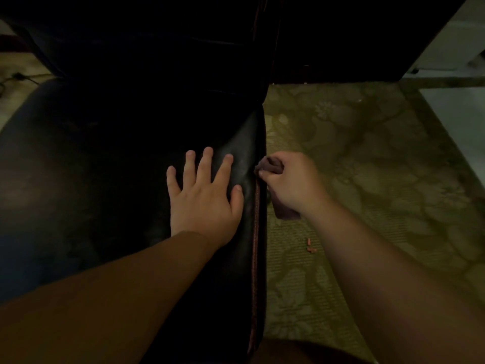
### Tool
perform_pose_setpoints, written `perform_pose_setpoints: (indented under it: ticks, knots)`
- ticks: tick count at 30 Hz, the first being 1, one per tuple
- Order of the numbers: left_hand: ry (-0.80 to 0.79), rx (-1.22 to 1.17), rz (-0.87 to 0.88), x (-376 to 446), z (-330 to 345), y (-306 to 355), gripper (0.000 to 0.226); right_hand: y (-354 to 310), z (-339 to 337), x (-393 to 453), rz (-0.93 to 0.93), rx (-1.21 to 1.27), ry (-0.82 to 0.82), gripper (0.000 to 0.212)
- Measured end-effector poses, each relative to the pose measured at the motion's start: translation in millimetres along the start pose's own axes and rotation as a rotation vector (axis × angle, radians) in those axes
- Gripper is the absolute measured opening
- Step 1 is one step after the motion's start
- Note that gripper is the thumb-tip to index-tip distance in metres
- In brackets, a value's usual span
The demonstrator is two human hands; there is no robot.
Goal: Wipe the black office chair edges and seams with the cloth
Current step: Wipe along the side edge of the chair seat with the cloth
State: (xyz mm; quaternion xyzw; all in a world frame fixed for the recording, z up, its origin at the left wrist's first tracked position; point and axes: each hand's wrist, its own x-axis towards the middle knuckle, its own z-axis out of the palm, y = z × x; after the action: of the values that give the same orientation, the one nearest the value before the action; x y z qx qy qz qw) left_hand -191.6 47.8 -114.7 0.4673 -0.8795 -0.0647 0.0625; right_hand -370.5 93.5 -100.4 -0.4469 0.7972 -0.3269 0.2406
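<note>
The black office chair [110, 158] fills the left half of the dim view, its seat cushion running toward me and the backrest dark above. A reddish piped seam [256, 232] runs along the seat's right edge. My left hand [204, 198] lies flat on the seat with fingers spread, just left of that seam. My right hand [291, 179] grips a dark maroon cloth [273, 166] and holds it against the seat's right edge. A tail of the cloth hangs below the hand.
A green patterned carpet [367, 179] covers the floor to the right of the chair. Small orange crumbs [310, 246] lie on it near the seat edge. Dark furniture [341, 48] stands behind. A cable [15, 77] lies on the floor at far left.
</note>
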Motion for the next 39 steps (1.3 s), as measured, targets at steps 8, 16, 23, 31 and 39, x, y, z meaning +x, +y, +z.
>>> perform_pose_setpoints:
  ticks: [8, 16, 23, 31, 39]
  knots:
    - [-0.002, 0.003, -0.002, 0, 0, 0, 0.063, -3, 1, -1, 0.032, 0.003, 0.024, 0.003]
    - [-0.003, 0.008, -0.004, 0, -1, 2, 0.065, 0, 0, -2, 0.018, -0.041, -0.001, 0.009]
    - [0.011, 0.011, -0.008, 1, 1, 2, 0.064, 0, -1, -3, 0.004, -0.027, -0.012, 0.007]
    - [0.006, 0.015, -0.014, 1, 0, 2, 0.064, 8, -3, -7, 0.022, -0.008, -0.068, 0.006]
    - [-0.001, 0.010, -0.014, 2, 0, 3, 0.064, 8, -7, -7, -0.006, 0.037, -0.150, 0.005]
